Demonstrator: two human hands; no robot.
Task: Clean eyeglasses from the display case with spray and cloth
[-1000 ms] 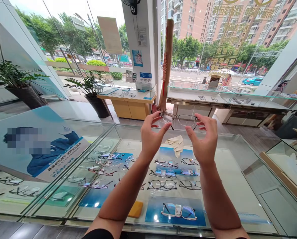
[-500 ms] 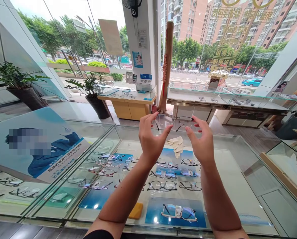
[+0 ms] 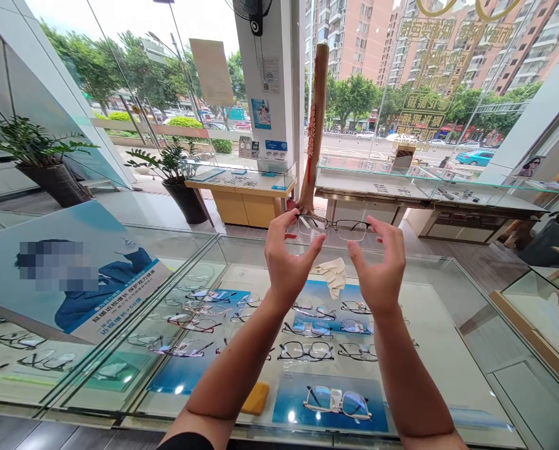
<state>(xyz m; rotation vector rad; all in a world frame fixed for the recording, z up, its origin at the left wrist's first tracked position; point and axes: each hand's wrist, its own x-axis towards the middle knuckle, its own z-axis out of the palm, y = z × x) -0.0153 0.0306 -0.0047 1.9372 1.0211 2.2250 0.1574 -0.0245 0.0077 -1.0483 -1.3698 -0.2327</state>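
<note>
A pair of thin, dark-rimmed eyeglasses (image 3: 351, 230) is held up level above the glass display case. My left hand (image 3: 289, 250) pinches its left end between fingers and thumb. At the right end, my right hand (image 3: 377, 259) grips the frame by its corner, the thumb below the lens. Under my hands, a crumpled cream cloth (image 3: 331, 275) lies on the case (image 3: 429, 312). Rows of eyeglasses (image 3: 306, 350) rest inside the case, and one pair with clear lenses (image 3: 337, 401) sits on a blue card near the front.
A large poster board (image 3: 64, 269) leans over the left side of the case. A yellow item (image 3: 256, 398) lies near the front. Beyond stand potted plants (image 3: 183, 187), a wooden post (image 3: 316, 125) and more display counters (image 3: 242, 206). Another glass case (image 3: 537, 312) is at the right.
The eyeglasses have turned a little, so both lenses face more squarely and the temples show less below them. My right hand has shifted slightly right.
</note>
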